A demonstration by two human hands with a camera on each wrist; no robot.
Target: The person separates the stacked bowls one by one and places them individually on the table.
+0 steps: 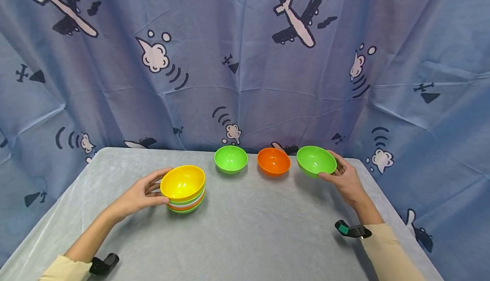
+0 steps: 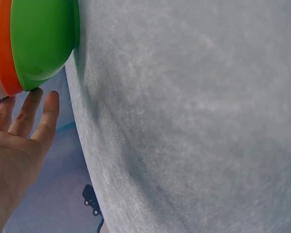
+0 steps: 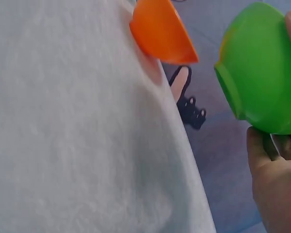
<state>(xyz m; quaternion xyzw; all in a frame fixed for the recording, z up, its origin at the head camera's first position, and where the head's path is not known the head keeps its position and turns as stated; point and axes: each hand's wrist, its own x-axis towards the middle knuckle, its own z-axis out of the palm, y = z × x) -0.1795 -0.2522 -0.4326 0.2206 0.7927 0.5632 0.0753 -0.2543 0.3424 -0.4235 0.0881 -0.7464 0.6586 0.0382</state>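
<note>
Right hand [image 1: 346, 184] grips a green bowl [image 1: 315, 161], left hand [image 1: 139, 195] touches stacked bowls [image 1: 185, 189]

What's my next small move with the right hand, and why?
Probably ease the lifted green bowl leftward toward the stack: the right hand grips it clear of the table, the stack's top yellow bowl is empty, and the left hand touches the stack's side.

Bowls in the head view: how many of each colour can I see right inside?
Green: 2, the back green bowl on the table and the held green bowl in the right hand
Orange: 1, the separate orange bowl
Yellow: 1, the yellow bowl topping the stack
Total: 4
</note>
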